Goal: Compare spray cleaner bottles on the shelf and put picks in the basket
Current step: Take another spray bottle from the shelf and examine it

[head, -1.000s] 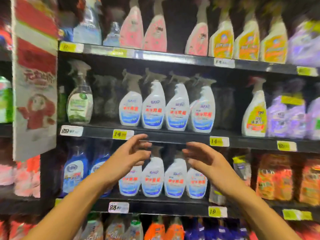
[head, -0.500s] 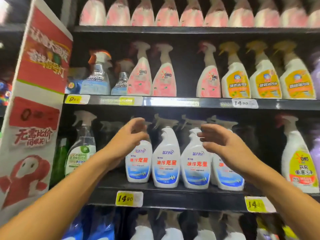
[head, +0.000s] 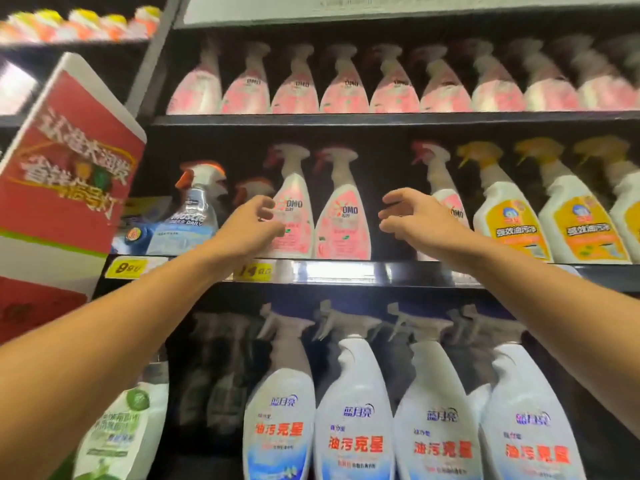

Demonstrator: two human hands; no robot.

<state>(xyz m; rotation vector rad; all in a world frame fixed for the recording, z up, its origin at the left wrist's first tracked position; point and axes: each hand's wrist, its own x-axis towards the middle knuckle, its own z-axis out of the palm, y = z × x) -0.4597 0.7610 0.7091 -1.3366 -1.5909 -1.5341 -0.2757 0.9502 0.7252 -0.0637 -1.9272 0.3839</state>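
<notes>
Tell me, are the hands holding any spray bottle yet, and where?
Nothing is held yet. The left hand reaches at the side of a pink bottle, fingers loosely curled; the right hand hovers in the gap beside another pink bottle.

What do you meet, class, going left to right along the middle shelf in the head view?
Clear blue-label bottle → left hand → pink OMO bottle → right hand → yellow-label bottle → second yellow-label bottle.
</notes>
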